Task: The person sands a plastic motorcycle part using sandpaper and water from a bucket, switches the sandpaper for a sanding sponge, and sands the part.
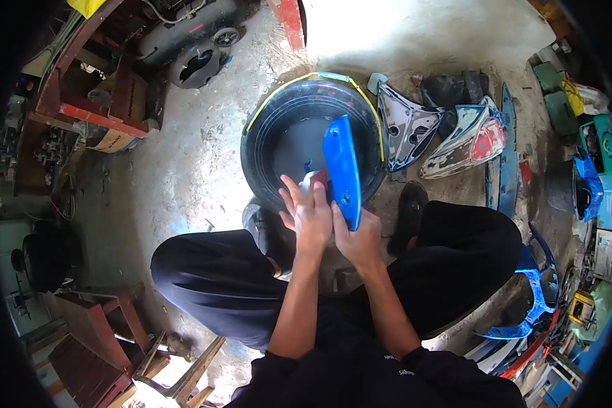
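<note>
- One blue panel (342,166) stands tilted above the black tub (260,160), its lower end grasped in your right hand (362,238).
- Your left hand (311,221) is just beside it, fingers spread near a reddish sheet (319,178); whether they pinch it, I cannot tell.
- Your step looks like rubbing the panel over the tub.
- Next, you probably need a steady right-hand hold and the sheet flat against the panel.

Floor (190,156) left of the tub (260,146) offers passage; the blue panel (343,170) (aslant) partly blocks its mouth.
</note>
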Tool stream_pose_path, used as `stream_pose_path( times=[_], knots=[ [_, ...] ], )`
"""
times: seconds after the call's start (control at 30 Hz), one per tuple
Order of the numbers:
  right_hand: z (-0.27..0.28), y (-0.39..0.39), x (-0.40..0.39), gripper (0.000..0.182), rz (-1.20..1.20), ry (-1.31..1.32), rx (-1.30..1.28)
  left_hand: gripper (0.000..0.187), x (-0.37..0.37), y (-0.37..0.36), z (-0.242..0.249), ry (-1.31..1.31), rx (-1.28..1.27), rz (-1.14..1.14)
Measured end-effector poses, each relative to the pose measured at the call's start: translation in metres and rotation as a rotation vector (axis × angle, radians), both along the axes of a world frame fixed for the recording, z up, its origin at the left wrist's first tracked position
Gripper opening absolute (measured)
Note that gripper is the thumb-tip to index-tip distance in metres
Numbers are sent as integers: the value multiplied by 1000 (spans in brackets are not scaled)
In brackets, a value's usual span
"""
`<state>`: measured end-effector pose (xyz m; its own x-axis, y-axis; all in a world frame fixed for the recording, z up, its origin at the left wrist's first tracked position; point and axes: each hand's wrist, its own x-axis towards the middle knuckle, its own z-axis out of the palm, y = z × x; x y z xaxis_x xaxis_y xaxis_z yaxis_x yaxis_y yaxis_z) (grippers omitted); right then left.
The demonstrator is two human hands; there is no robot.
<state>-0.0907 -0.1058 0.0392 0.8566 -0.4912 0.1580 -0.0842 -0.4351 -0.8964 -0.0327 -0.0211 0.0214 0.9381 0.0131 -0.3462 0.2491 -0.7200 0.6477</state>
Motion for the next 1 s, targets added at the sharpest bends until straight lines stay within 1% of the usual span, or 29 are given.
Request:
stream_pose_path(
  times=[0.03, 0.07, 0.13, 0.17, 0.2, 0.27, 0.3, 0.33, 0.37, 0.4, 0.43, 0.47, 0.5, 0.53, 0.57, 0.6, 0.63, 0.67, 0.73, 0.8, 0.83, 0.87, 0.93, 0.97, 1.0],
  knots=[
    [-1, -4, -3, 22, 12, 17, 80, 71, -12, -1, 8, 12, -84, 41],
    [0, -5, -4, 22, 14, 11, 71, 74, -26, -2, 10, 1, -145, 127],
    [0, -5, -5, 21, -42, -11, 81, 80, -39, 9, 15, 22, -69, 61],
    [-1, -4, -6, 22, -11, -17, 37, 72, -30, 7, 5, -23, -71, 64],
    [-1, -1, -7, 22, -1, -5, 47, 66, -21, 8, -4, -59, -62, 74],
    [0, 1, -2, 24, -1, -18, 40, 60, -10, -4, -2, -107, -58, 95],
    [-4, -3, -6, 25, -14, 44, 114, 60, -18, -5, 12, -44, -98, 81],
    [-6, -6, -5, 25, -7, 31, 110, 66, -31, -6, 3, -104, -142, 140],
    [-8, -9, -5, 27, -87, 50, 216, 70, -41, 1, -6, -100, -39, 57],
    [-10, -9, -5, 30, -170, 77, 325, 72, -41, 7, -2, -55, -133, 93],
    [-14, -8, -3, 32, -172, 73, 312, 74, -41, 14, 0, -9, -225, 133],
    [-17, -6, -5, 32, -168, 79, 316, 67, -35, 18, 0, -46, -374, 258],
    [-15, -3, -5, 30, -142, 105, 370, 65, -30, 22, 0, -94, -524, 378],
    [-14, -2, -6, 29, -119, 129, 423, 62, -25, 30, -1, -118, -614, 381],
    [-14, -1, -9, 29, -123, 135, 423, 63, -26, 31, 0, -171, -557, 350],
    [-13, -1, -12, 28, -142, 147, 538, 66, -25, 31, 6, -230, -503, 321],
    [-13, -2, -11, 28, -155, 153, 653, 66, -25, 30, 3, -237, -506, 324],
    [-13, -1, -9, 28, -148, 147, 652, 65, -27, 29, -5, -213, -521, 321],
    [-14, 1, -9, 29, -170, 58, 692, 64, -27, 26, -1, -190, -533, 316],
    [-18, 4, -11, 30, -165, 29, 707, 62, -27, 21, 3, -292, -593, 282],
    [-19, 7, -12, 32, -159, 3, 726, 58, -29, 21, 0, -173, -572, 380],
    [-19, 10, -13, 32, -157, 3, 728, 58, -30, 18, 0, -174, -571, 382],
    [-20, 17, -17, 33, -45, 23, 765, 57, -28, 12, 4, -271, -504, 464],
    [-22, 19, -21, 31, 25, 20, 743, 57, -26, 12, 2, -273, -504, 465],
    [-25, 18, -25, 31, 25, 20, 743, 57, -22, 13, 0, -290, -509, 489]
  ],
)
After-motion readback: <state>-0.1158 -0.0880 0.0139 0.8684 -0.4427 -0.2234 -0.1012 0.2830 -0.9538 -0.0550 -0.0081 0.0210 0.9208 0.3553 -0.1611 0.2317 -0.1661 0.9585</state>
